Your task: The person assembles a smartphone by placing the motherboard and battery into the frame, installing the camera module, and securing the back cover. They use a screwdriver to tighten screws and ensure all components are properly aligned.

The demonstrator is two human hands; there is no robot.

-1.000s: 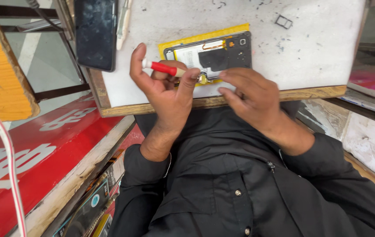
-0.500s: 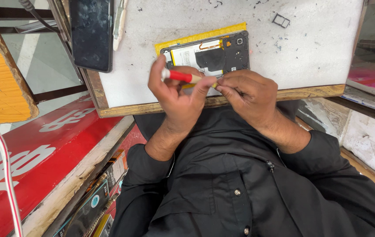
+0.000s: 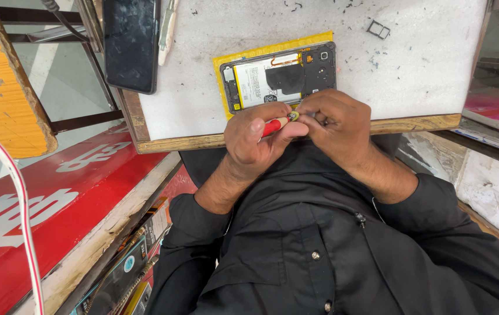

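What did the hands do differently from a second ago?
The left hand closed up: a second ago its thumb stuck out with the red screwdriver resting across the fingers; now the fingers curl round it. The right hand came in closer, meeting the left at the tool's tip. The opened phone, dark phone and small tray stayed put.

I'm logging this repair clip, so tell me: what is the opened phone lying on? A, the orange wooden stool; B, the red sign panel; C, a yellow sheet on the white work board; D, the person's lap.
C: the opened phone, its battery and inner parts showing, lies on a yellow sheet on the white work board, just above the hands.
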